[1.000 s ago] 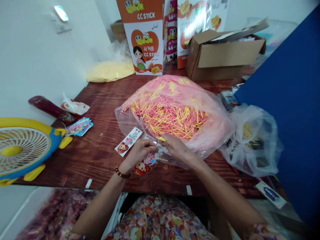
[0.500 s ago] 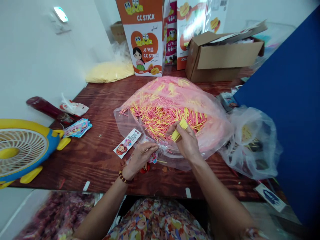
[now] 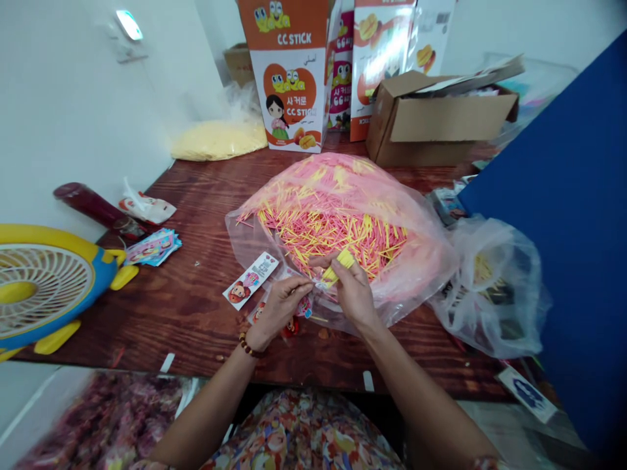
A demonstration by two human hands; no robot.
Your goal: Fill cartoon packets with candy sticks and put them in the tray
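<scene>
My right hand (image 3: pixel 356 294) is closed round a bundle of short yellow sticks (image 3: pixel 339 266), thumb on top. Close to its left, my left hand (image 3: pixel 281 303) pinches the edge of a small clear pouch with a cartoon print (image 3: pixel 304 307), which is partly hidden by the fingers. The near end of the bundle is right by the pouch's edge; whether it is inside I cannot tell. Behind both hands lies a large open plastic bag (image 3: pixel 416 251) full of loose pink and yellow sticks (image 3: pixel 318 228). A flat printed packet (image 3: pixel 251 281) rests left of my left hand.
A yellow and blue fan (image 3: pixel 93 287), a dark red bottle (image 3: pixel 93 203) and a stack of printed packets (image 3: pixel 154 247) stand at the left. Printed cartons (image 3: pixel 289 85) and an open cardboard box (image 3: pixel 441 121) line the back. A clear bag (image 3: pixel 494 287) sits at the right.
My right hand has moved left and down with the yellow sticks, closing the gap to the pouch in my left hand. The left hand stays almost in place.
</scene>
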